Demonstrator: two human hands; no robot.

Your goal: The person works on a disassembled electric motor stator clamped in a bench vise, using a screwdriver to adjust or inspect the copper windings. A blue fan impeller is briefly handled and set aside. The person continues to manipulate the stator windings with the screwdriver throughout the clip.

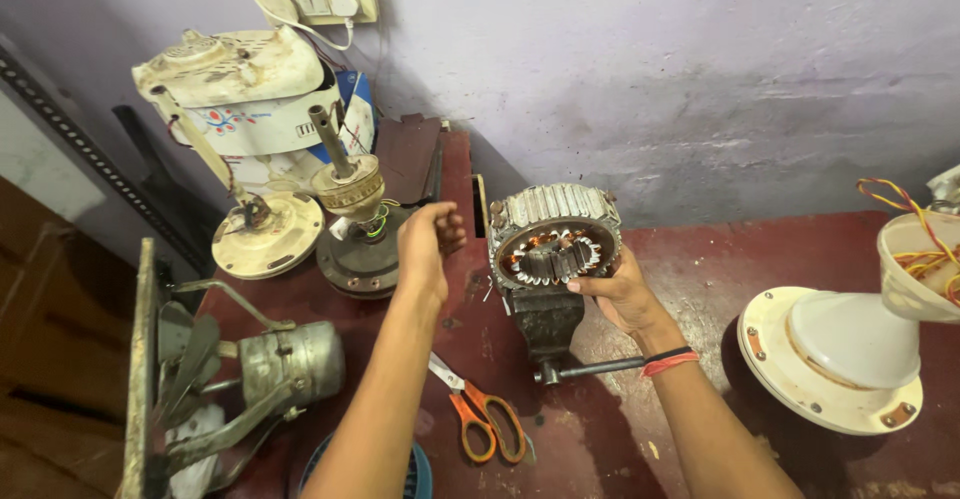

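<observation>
Nearest on the red desk point(740, 259), orange-handled scissors point(480, 414) lie within reach. Beyond them a small vise point(548, 324) holds a motor stator point(555, 234) on edge, its copper windings facing out. The right hand point(622, 294) has its grip clamped on the stator's lower rim to steady it. The left hand point(428, 244) hovers loosely curled, holding nothing, beside an old fan motor point(355, 224).
</observation>
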